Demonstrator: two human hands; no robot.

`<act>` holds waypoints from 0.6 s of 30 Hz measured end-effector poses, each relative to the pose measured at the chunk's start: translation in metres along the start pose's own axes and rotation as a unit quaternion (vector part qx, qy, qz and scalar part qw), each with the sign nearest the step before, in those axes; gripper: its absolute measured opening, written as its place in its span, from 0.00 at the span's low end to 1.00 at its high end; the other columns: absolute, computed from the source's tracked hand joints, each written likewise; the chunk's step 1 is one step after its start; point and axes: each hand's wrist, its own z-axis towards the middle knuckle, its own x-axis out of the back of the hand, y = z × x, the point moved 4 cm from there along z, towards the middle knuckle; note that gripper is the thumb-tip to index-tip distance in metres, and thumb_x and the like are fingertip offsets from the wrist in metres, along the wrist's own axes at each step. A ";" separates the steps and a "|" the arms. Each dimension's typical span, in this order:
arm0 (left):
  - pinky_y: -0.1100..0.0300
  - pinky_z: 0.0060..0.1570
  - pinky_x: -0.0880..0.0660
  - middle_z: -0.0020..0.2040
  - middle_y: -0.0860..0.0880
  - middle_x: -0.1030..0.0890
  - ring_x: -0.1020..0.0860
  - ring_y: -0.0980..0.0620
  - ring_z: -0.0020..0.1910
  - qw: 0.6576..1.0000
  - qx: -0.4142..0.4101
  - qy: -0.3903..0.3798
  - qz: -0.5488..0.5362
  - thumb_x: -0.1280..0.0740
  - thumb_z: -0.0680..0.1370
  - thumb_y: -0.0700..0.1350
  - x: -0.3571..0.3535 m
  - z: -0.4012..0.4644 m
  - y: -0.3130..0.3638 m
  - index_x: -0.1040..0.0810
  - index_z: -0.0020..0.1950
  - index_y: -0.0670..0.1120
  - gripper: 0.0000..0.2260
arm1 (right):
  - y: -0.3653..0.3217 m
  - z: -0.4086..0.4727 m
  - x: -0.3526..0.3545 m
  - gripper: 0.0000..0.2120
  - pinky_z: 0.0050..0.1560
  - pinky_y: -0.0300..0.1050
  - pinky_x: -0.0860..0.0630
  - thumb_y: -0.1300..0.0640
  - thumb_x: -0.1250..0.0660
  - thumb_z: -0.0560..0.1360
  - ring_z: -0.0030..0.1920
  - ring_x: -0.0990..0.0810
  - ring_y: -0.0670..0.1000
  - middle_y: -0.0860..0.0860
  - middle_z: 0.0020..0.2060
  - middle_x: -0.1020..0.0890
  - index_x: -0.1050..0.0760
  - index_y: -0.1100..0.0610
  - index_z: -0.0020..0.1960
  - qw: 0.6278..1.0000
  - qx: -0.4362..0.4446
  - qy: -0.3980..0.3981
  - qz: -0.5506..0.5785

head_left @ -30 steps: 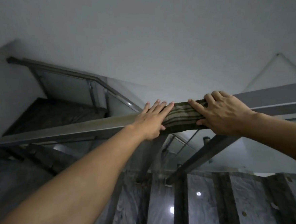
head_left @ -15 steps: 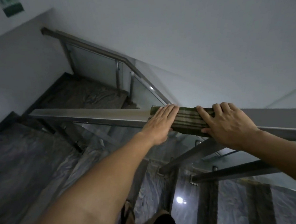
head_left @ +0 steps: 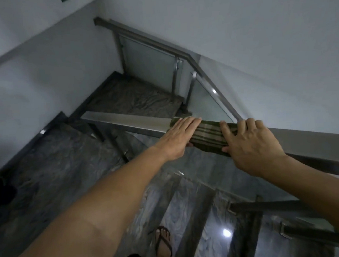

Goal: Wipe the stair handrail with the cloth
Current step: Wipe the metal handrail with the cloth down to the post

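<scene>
A dark green striped cloth (head_left: 208,136) is folded over the top of the steel handrail (head_left: 128,120), near the middle of the head view. My left hand (head_left: 180,140) lies flat with its fingers together, pressing the cloth's left end onto the rail. My right hand (head_left: 250,142) curls over the cloth's right end, thumb on the near side and fingers over the top of the rail. The cloth's far side is hidden behind the rail.
Glass panels on steel posts (head_left: 191,88) hang below the rail. A second handrail (head_left: 154,41) climbs along the white wall behind. Marbled grey steps (head_left: 53,166) drop away below, and my foot in a sandal (head_left: 162,243) stands on one.
Both hands have slid the cloth leftward and down along the rail. The view has tilted downward, bringing the steps, the rail's left end and my foot into sight.
</scene>
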 end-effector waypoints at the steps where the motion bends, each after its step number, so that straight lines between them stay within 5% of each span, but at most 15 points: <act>1: 0.52 0.76 0.51 0.75 0.40 0.40 0.43 0.43 0.76 1.000 0.003 -0.005 0.003 0.33 0.74 0.36 -0.001 -0.005 -0.018 0.49 0.77 0.41 0.36 | -0.013 0.015 0.000 0.31 0.54 0.55 0.29 0.42 0.55 0.79 0.54 0.27 0.61 0.64 0.58 0.27 0.53 0.60 0.75 1.000 0.001 -0.001 0.004; 18: 0.51 0.77 0.52 0.77 0.41 0.43 0.46 0.44 0.77 1.000 0.007 -0.018 0.009 0.34 0.76 0.39 -0.039 -0.064 -0.275 0.51 0.77 0.42 0.35 | -0.190 0.215 -0.002 0.32 0.54 0.54 0.30 0.41 0.54 0.79 0.53 0.27 0.60 0.63 0.57 0.27 0.54 0.59 0.75 1.000 -0.018 0.001 0.025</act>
